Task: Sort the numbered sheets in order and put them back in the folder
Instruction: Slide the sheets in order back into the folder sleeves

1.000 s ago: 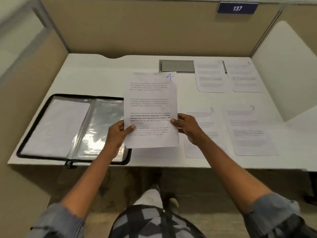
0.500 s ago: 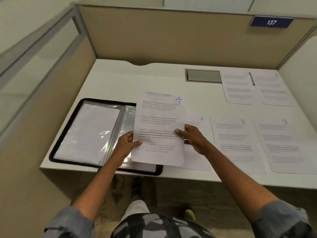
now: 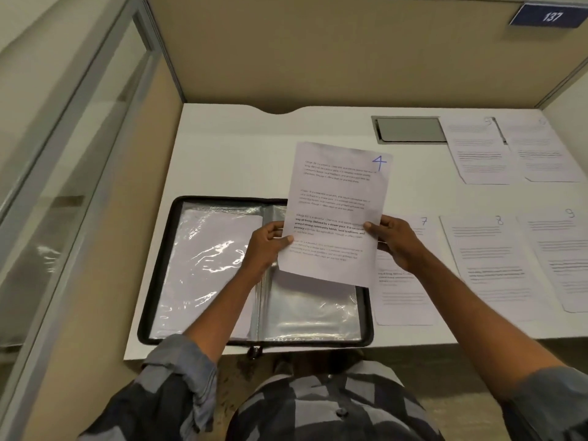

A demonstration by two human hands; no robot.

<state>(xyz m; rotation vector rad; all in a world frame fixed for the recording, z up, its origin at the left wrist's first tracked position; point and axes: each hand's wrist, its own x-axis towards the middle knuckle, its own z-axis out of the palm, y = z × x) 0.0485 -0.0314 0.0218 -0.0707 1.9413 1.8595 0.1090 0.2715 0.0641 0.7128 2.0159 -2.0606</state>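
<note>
The sheet marked 4 is pinched at its side edges by the left hand and right hand, held above the right half of the open folder on the desk

A person, seen from above, wears a button-up shirt in a large check of dark navy and pale grey-blue blocks. A small dark button sits on its front. The left sleeve and right sleeve are rolled up near the elbow, the turned-back fabric a plainer grey-blue. The forearms are bare down to the left hand and right hand.
</note>
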